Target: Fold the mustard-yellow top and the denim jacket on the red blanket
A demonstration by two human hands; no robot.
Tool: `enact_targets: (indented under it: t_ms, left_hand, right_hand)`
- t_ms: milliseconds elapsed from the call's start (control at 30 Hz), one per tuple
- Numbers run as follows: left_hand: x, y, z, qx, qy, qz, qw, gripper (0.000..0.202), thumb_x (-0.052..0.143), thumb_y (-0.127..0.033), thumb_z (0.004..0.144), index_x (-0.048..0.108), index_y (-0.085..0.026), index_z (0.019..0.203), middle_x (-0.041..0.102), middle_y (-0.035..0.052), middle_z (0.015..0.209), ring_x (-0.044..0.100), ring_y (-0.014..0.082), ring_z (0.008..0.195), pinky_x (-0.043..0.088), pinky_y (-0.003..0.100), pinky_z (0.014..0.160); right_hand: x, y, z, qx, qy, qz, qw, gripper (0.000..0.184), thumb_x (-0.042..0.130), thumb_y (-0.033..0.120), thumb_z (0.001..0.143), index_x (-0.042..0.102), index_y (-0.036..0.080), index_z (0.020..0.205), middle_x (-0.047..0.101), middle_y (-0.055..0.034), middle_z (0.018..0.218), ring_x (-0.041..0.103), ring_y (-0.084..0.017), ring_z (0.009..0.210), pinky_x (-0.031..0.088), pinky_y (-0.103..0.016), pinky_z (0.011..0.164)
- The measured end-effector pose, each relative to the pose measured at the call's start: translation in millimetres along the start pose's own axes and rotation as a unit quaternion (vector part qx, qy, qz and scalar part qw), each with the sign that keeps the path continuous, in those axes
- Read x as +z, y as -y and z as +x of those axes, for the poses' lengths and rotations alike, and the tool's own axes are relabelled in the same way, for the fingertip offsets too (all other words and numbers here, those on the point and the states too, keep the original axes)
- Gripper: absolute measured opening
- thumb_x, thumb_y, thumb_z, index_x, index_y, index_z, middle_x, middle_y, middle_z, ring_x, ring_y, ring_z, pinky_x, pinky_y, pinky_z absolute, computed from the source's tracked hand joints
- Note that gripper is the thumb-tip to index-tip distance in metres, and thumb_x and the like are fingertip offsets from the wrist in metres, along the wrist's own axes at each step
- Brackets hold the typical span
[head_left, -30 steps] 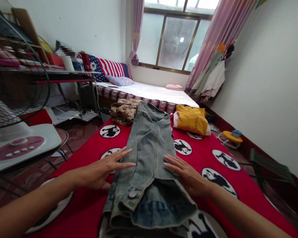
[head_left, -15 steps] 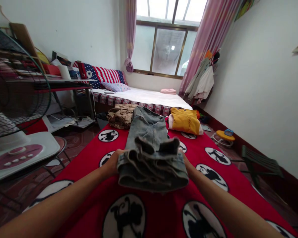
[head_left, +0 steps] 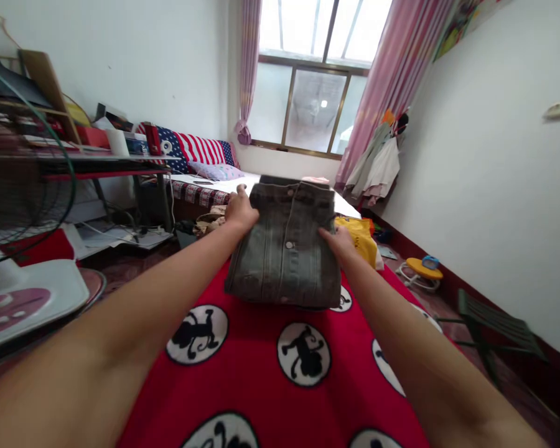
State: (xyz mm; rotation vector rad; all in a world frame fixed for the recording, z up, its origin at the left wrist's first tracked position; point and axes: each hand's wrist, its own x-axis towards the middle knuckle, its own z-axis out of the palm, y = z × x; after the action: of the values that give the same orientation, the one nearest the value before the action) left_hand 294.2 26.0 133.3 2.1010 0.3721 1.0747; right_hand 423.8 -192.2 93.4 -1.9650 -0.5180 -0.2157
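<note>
Fingers of the left hand [head_left: 241, 210] stand slightly spread on the far left corner of a folded denim jacket [head_left: 284, 249]. Those of the right hand [head_left: 338, 241] lie close together on its right edge, and neither visibly pinches. The jacket sits between the hands as a compact rectangle, its buttons facing up, on a red blanket [head_left: 256, 398] printed with black-and-white roundels. Its folding looks complete. Beyond it, a tan camouflage garment [head_left: 210, 223] and a yellow garment [head_left: 357, 239] lie partly hidden. A standing fan [head_left: 23, 180] and desk [head_left: 98, 168] occupy the left of the room, a green folding chair [head_left: 494, 326] the right.
</note>
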Motion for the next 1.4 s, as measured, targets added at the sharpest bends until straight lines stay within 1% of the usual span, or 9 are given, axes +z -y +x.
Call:
enact_targets:
  t_ms: [67,167,300,500,700,900,1100,1267,1400]
  left_hand:
    - [33.4,26,-6,-0.004,0.038,0.099,0.994,0.057,0.074,-0.030,0.074,0.056,-0.015,0.126,0.043,0.0198,0.146,0.030,0.0426,0.139,0.020,0.062,0.112]
    - [76.4,72,-44,0.021,0.214,0.247,0.945,0.054,0.058,-0.054,0.084,0.057,-0.029,0.132,0.041,0.0124,0.151,0.022,0.0399,0.144,0.011,0.067,0.112]
    - [102.9,114,-87,0.019,0.242,0.303,0.921,0.056,0.034,-0.059,0.094,0.046,-0.033,0.142,0.036,0.0087,0.155,0.024,0.0358,0.145,0.011,0.064,0.113]
    - [100.3,113,-90,0.033,0.212,0.311,0.926,0.058,0.032,-0.060,0.094,0.046,-0.032,0.143,0.037,0.0085,0.155,0.026,0.0353,0.144,0.012,0.061,0.114]
    - [97.7,111,-97,0.045,0.195,0.314,0.928,0.054,0.035,-0.054,0.095,0.049,-0.030,0.141,0.039,0.0094,0.153,0.029,0.0352,0.143,0.014,0.060,0.114]
    - [89.3,105,-105,0.062,0.131,0.288,0.947,0.046,0.041,-0.048,0.095,0.061,-0.022,0.127,0.053,0.0119,0.141,0.042,0.0316,0.134,0.024,0.052,0.113]
    - [77.2,95,-110,0.086,0.092,0.193,0.973,0.042,0.033,-0.038,0.100,0.070,-0.019,0.096,0.070,0.0087,0.098,0.061,0.0227,0.100,0.045,0.034,0.091]
    - [75.5,96,-111,0.085,0.088,0.155,0.980,0.041,0.033,-0.039,0.100,0.068,-0.018,0.097,0.070,0.0090,0.099,0.061,0.0238,0.102,0.045,0.036,0.094]
    - [74.3,101,-112,0.050,0.059,0.026,0.997,0.046,0.039,-0.048,0.097,0.051,-0.019,0.131,0.066,0.0102,0.118,0.065,0.0224,0.104,0.047,0.036,0.094]
  right_hand:
    - [28,-20,0,0.007,0.010,-0.090,0.996,0.070,0.062,0.043,0.083,0.041,0.015,0.143,0.049,-0.0185,0.143,0.049,-0.033,0.129,0.041,-0.048,0.104]
    - [68,-61,-16,0.006,0.102,-0.268,0.958,0.063,0.048,0.052,0.091,0.036,0.026,0.148,0.030,-0.0136,0.157,0.032,-0.035,0.142,0.029,-0.061,0.108]
    - [89,-94,-35,-0.008,0.138,-0.354,0.925,0.058,0.030,0.055,0.097,0.037,0.028,0.148,0.020,-0.0124,0.160,0.020,-0.036,0.146,0.024,-0.067,0.107]
    - [85,-84,-41,0.007,0.016,-0.326,0.945,0.061,0.045,0.052,0.093,0.047,0.016,0.142,0.026,-0.0237,0.155,0.035,-0.038,0.138,0.033,-0.056,0.106]
    - [81,-81,-49,-0.015,0.034,-0.316,0.948,0.053,0.045,0.043,0.093,0.052,0.013,0.136,0.036,-0.0236,0.150,0.039,-0.039,0.135,0.034,-0.054,0.106]
    - [58,-99,-41,0.102,-0.154,-0.173,0.967,0.054,0.039,0.028,0.087,0.048,0.009,0.137,0.053,-0.0260,0.133,0.050,-0.036,0.126,0.041,-0.051,0.100]
    - [57,-95,-33,0.143,-0.075,-0.206,0.965,0.052,0.039,0.048,0.090,0.068,0.011,0.112,0.068,-0.0244,0.111,0.065,-0.038,0.105,0.050,-0.047,0.082]
    - [68,-71,-28,0.116,-0.013,-0.245,0.963,0.040,0.056,0.041,0.083,0.071,0.012,0.105,0.069,-0.0230,0.112,0.064,-0.038,0.107,0.050,-0.044,0.085]
    - [77,-48,-42,-0.078,0.052,-0.247,0.965,0.035,0.050,0.027,0.087,0.062,0.018,0.118,0.051,-0.0116,0.144,0.057,-0.027,0.121,0.046,-0.035,0.098]
